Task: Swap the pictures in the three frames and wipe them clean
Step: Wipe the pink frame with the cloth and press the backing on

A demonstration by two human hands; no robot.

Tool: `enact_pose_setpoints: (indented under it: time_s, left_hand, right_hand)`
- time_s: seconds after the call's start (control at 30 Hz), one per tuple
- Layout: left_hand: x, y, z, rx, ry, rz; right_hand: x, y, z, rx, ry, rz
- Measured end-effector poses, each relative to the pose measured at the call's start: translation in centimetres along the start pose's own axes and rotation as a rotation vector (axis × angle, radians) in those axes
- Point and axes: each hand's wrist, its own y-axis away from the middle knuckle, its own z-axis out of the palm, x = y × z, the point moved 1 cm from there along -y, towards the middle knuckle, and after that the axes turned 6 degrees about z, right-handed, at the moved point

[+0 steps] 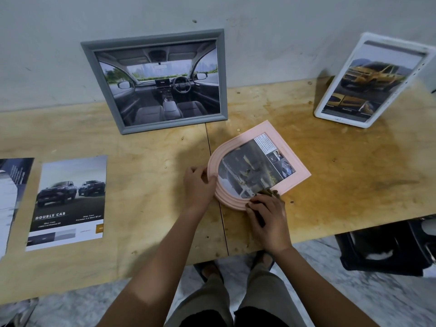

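— How is the left hand point(199, 185) placed?

— Its forearm reaches in from below, and its fingers and thumb are curled onto the rounded end of the pink frame point(299, 166), gripping the rim. The frame lies flat and face up on the desk point(141, 149), stretching away to that hand's right.

— And the right hand point(266, 220)?

— It is knuckles up, with the fingers bent over a dark cloth point(271, 192). It holds the cloth bunched against the near edge of the frame, where the glass meets the pink rim. The two hands are near each other, with the arched end between them.

— What about the other frames?

— Beyond the left hand, a grey frame point(103, 74) leans on the wall point(259, 31). Far to the right of the right hand, a white frame point(330, 107) stands tilted. A loose print point(68, 201) lies flat, well to the left of the left hand.
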Motion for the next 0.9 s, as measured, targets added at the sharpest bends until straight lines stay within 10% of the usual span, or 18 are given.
enact_pose_setpoints:
  time_s: [0.3,0.9]
  left_hand:
    - [-0.5,0.8,2.0,0.022,-0.173,0.147]
    - [-0.4,1.4,2.1,0.015,-0.156,0.161]
  right_hand:
    - [1.0,-0.2,-0.4,0.000,-0.005,-0.030]
    - [8.6,-8.4,-4.6,0.125,0.029,0.552]
